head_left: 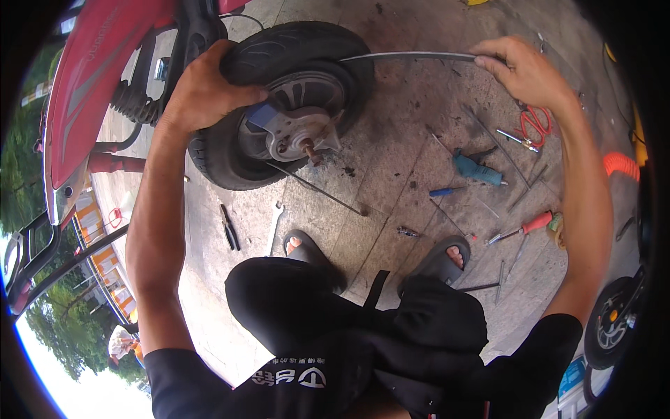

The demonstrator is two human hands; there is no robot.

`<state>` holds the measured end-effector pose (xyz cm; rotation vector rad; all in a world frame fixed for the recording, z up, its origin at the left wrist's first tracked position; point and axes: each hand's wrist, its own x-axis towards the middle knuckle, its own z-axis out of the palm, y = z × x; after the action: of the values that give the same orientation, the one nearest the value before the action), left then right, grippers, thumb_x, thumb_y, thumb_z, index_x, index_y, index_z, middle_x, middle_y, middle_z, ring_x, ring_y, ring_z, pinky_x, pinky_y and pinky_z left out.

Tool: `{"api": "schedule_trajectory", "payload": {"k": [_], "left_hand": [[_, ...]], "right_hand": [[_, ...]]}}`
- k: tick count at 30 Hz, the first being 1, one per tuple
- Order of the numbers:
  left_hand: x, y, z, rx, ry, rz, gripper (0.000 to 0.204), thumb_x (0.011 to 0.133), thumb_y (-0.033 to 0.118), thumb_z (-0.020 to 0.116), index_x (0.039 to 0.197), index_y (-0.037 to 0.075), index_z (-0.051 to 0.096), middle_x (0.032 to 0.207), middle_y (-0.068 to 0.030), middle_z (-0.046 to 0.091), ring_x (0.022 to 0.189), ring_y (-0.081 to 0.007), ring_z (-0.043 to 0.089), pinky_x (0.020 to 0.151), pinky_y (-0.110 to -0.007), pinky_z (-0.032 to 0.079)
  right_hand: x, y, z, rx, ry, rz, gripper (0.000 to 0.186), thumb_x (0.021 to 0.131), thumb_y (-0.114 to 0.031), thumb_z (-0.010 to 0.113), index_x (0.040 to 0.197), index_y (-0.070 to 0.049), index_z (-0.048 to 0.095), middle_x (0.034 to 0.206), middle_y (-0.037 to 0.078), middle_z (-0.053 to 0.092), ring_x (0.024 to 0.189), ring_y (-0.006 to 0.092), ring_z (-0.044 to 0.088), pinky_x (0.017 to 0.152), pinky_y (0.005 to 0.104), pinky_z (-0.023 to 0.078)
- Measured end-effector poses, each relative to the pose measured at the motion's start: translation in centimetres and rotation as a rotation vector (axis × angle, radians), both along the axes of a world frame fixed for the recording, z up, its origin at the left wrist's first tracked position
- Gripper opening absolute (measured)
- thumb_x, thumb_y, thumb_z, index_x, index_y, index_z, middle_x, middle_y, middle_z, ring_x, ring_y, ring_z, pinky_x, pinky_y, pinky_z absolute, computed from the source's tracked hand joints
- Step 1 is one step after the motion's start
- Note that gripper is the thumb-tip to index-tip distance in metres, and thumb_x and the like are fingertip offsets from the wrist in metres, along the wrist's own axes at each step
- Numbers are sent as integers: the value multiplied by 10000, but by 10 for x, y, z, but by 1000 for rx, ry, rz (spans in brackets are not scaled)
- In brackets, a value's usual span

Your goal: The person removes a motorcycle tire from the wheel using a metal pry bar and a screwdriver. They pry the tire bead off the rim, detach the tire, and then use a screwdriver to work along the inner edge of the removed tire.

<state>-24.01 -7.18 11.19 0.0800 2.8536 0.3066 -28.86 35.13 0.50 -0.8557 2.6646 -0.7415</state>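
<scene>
Black tyre [300,42]: standing just right of a red scooter [91,84], ringing a rim [326,85] and a grey hub [289,136] with a rusty axle [310,152].
Left hand [209,87]: clamped on the tyre at its upper left, thumb stretched across the sidewall, fingertips hidden.
Right hand [520,66]: well right of the tyre, thumb and fingers together, clamped on 1 end of a bar [412,54].
Bar: spans from that hand to the tyre's upper right side.
Rod [317,187]: slants down and right from the tyre's lower part.
Blue piece [262,114]: within the tyre's ring, against the hub, near the left thumb; its kind cannot be told.
Pliers [229,229]: below the tyre on the paving [391,230], left of a wrench [275,227].
Sandals [307,249]: 2, dark grey, worn, 1 below the tyre, 1 to its lower right.
Scattered tools: right of the tyre, a teal tool [477,170], a blue-handled tool [447,191] and a red-handled screwdriver [536,222].
Orange hose [621,165]: coiled, far right of the tyre.
</scene>
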Motion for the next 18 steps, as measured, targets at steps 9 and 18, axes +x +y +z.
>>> {"api": "schedule_trajectory", "payload": {"k": [9, 18], "left_hand": [[-1, -10, -3, 10, 22, 74, 846, 623, 313, 870, 1280, -95, 525, 1121, -247, 666, 1042, -295, 667, 951, -354, 495], [12, 0, 2, 52, -9, 80, 778, 646, 251, 884, 1245, -102, 536, 1085, -211, 681, 987, -254, 673, 907, -354, 519]], "right_hand": [[47, -39, -45, -51, -45, -104, 284, 922, -206, 633, 1161, -58, 675, 997, 211, 681, 927, 398, 642, 843, 468, 497], [-60, -20, 3, 56, -6, 210, 204, 909, -174, 612, 1029, -36, 701, 879, 166, 708, 804, 295, 671, 698, 390, 502]]}}
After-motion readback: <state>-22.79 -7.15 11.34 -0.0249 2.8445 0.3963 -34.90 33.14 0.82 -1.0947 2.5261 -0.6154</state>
